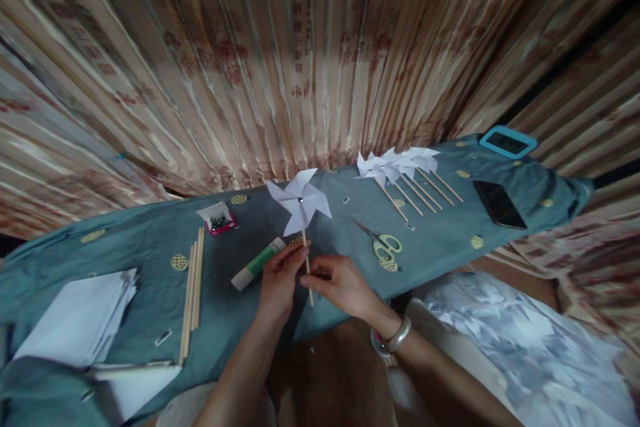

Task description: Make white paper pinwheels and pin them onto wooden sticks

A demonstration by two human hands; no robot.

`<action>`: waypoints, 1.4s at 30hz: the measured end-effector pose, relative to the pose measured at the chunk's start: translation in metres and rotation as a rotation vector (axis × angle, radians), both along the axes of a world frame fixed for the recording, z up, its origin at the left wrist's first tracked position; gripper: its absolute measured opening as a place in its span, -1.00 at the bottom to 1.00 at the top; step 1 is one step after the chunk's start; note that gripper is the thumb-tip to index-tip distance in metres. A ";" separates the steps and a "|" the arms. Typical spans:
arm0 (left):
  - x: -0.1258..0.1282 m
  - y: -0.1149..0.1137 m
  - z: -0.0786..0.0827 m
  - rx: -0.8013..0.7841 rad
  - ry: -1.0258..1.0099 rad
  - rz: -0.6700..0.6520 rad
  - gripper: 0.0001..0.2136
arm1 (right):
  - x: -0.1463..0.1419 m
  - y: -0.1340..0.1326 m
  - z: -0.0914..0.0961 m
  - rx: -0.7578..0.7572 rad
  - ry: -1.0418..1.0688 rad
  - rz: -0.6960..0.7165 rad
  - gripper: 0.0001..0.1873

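Pinwheel [302, 203] shows pointed white blades [315, 203] on a pale stick [311, 295].

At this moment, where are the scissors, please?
In the head view, the scissors lie right of centre, between the right hand and the row of pinwheels.

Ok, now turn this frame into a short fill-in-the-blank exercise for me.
1. The left hand and right hand touch the stick of one white paper ____.
2. The looped cutting tool is a pair of ____.
3. The silvery bracelet is on the ____ wrist.
4. The device beyond the dark phone has a ____ frame.

Missing words: pinwheel; scissors; right; blue
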State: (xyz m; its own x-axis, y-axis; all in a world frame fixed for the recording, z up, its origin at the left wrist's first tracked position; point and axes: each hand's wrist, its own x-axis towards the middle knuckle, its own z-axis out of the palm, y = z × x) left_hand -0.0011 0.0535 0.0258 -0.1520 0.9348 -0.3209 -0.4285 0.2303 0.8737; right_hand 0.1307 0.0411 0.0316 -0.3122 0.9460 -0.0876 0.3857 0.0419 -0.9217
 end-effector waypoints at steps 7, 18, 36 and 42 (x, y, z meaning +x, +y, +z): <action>0.000 -0.004 0.010 0.008 -0.085 0.010 -0.65 | 0.004 0.008 0.010 0.014 -0.061 -0.061 -0.79; 0.001 -0.007 0.014 0.008 -0.062 -0.019 -0.63 | 0.102 0.062 0.049 0.177 -0.845 -0.222 -0.74; 0.001 -0.010 0.007 0.059 -0.008 -0.048 -0.68 | 0.152 0.135 0.008 -0.013 -1.205 -0.215 -0.71; -0.001 -0.013 0.012 0.051 -0.001 -0.050 -0.69 | 0.153 0.137 0.006 -0.015 -1.223 -0.209 -0.71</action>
State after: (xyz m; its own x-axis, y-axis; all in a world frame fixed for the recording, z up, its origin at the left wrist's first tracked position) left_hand -0.0018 0.0408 0.0376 -0.1041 0.9565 -0.2724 -0.4188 0.2063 0.8844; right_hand 0.2834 0.1784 0.0372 0.1384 0.9641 -0.2265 0.9902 -0.1309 0.0479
